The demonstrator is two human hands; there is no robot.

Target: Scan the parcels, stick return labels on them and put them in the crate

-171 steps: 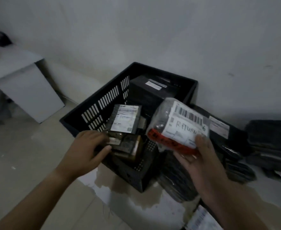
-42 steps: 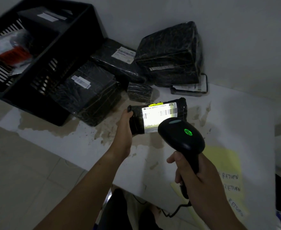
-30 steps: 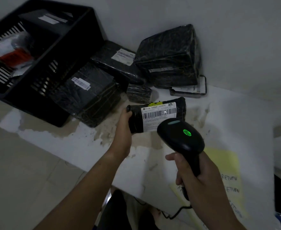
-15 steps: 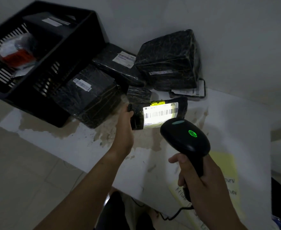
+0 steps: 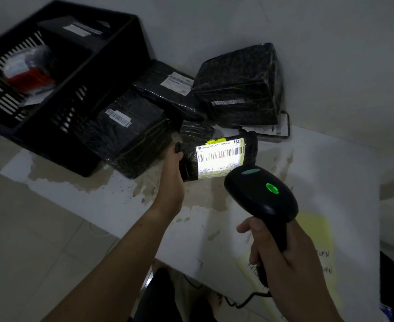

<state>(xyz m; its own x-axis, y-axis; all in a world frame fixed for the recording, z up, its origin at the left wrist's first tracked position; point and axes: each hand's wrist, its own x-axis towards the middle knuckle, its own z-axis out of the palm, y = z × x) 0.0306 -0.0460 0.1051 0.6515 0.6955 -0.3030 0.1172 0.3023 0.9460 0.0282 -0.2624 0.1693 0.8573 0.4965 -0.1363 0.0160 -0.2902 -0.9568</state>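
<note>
My left hand [image 5: 171, 180] grips the left end of a small black parcel [image 5: 216, 158] held above the white table [image 5: 112, 196]. Its white shipping label faces me and glows under the scanner's light. My right hand [image 5: 284, 263] holds the handle of a black barcode scanner [image 5: 259, 194], whose green lamp is lit and whose head points at that label from close by. A yellow sheet of handwritten return labels [image 5: 319, 247] lies on the table under my right hand. The black slatted crate [image 5: 79, 73] stands at the far left with a few parcels inside.
Several black wrapped parcels [image 5: 240, 87] lie piled against the wall between the crate and the held parcel. A flat black-edged packet [image 5: 275, 130] sits behind them. The table's near edge runs diagonally, with tiled floor [image 5: 28, 240] to the left. The scanner's cable hangs off the edge.
Earlier my hands were at the crate with a clear-wrapped parcel, which now lies inside. Over the last second the scan light has flicked off and on over the label; both hands have barely moved.
</note>
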